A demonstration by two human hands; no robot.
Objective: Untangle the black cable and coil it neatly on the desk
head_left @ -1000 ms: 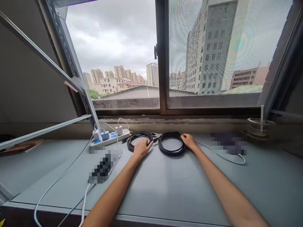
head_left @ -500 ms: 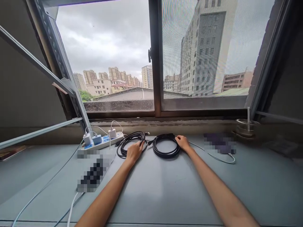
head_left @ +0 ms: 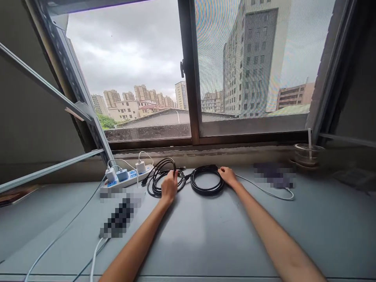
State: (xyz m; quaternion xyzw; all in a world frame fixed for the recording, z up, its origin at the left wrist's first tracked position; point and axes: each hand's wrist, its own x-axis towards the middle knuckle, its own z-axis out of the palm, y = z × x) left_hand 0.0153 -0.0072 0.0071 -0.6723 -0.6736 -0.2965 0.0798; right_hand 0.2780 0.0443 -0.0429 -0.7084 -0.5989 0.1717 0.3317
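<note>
My left hand (head_left: 169,185) is closed round several strands of a loose black cable coil (head_left: 155,178), whose upper loops rise off the table. A black plug (head_left: 144,182) sticks out on that coil's left side. Just to the right, a neat round black cable coil (head_left: 207,192) lies flat on the table, its connector (head_left: 187,178) pointing left toward the loose one. At the upper right edge of the round coil, my right hand (head_left: 227,175) pinches it with closed fingers. The fingertips of both hands are partly hidden.
A white power strip (head_left: 126,179) with plugged-in chargers stands back left. Blurred-out dark objects (head_left: 119,219) lie at front left and back right, with white cables (head_left: 93,260). A lidded cup with a straw (head_left: 307,156) stands at the back right, below the window.
My left hand has lifted some strands of the loose coil, so its loops stand higher. My right hand stays at the round coil. The view has tilted slightly.
</note>
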